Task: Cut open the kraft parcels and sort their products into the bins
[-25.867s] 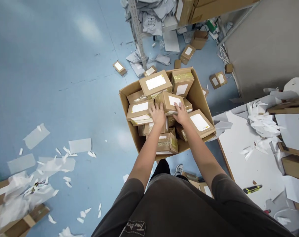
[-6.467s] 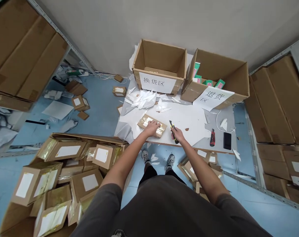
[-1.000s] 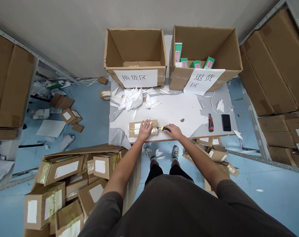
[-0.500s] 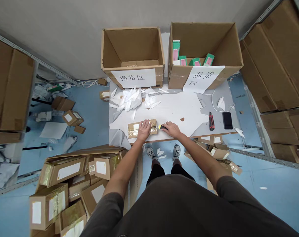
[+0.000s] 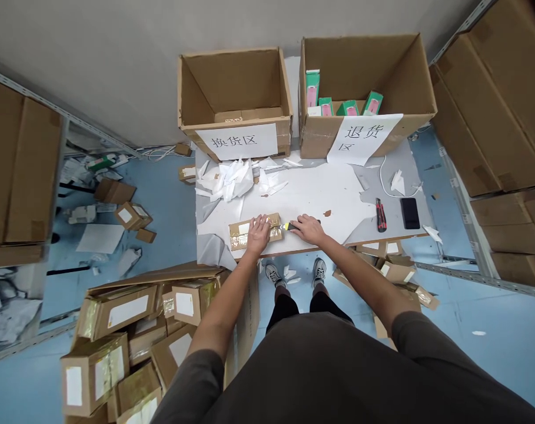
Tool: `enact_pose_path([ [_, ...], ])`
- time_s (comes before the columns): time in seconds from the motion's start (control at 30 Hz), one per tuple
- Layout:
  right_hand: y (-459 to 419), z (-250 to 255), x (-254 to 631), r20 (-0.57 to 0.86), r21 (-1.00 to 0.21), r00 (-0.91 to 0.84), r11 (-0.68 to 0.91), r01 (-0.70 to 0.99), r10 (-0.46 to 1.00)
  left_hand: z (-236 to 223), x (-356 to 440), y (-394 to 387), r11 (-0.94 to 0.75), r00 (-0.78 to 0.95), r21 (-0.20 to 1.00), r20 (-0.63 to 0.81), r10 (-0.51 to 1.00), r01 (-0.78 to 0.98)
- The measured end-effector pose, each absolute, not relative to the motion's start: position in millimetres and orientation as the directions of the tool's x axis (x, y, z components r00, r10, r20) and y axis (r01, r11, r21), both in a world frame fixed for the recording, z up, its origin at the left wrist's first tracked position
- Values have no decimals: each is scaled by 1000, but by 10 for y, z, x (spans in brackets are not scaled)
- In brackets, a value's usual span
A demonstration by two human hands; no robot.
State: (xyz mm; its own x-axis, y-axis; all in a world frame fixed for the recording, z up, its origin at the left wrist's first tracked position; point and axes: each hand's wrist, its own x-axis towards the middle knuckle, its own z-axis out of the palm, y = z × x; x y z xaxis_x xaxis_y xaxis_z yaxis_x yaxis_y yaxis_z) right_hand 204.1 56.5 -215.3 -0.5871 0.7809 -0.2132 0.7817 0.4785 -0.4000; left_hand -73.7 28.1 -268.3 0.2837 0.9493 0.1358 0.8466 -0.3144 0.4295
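Note:
A small cardboard box with shiny clear tape lies near the front edge of the table. Across it rests my left hand, gripping it from above with the fingertips at its far edge. My right hand is closed around a yellow-and-black utility knife. The knife's tip points left, at the right end of the box; whether the blade touches the tape I cannot make out. Further right on the table lie a red-and-black utility knife and a black phone.
Two large open cartons with paper signs stand at the back, the left carton and the right carton, which holds green-and-pink boxes. Torn white paper litters the table. A bin of taped parcels stands lower left.
My right hand and the knife have moved very slightly right, away from the box end. The whole view has shifted a little; my left hand stays on the box.

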Motion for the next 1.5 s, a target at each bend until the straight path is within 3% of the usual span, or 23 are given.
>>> enact_pose_path([
  [0.27,523,-2178,2021,-208,-414,-555,442,796,805,-2699,-747,261,-326,260,443,205,944,835],
  [0.63,267,-2125,2149,-298,-472,-445,275,838,845,-2568,-766,373,-304,293,400,90,952,864],
  [0.77,222,-2165,2117,-321,-554,-345,121,824,882,-2587,-781,383,-302,292,389,85,953,870],
  [0.9,287,-2171,1963,-425,-720,-251,-156,677,870,-2590,-776,349,-292,282,384,83,956,876],
  [1.03,351,-2127,1826,-499,-825,-273,-354,440,823,-2563,-752,329,-266,262,387,62,963,883],
  [1.27,401,-2090,1736,-638,-765,-331,-624,163,695,-2539,-696,290,-240,229,419,78,970,876],
  [1.5,404,-2060,1734,-643,-740,-366,-669,71,673,-2594,-696,276,-259,238,448,105,966,856],
])
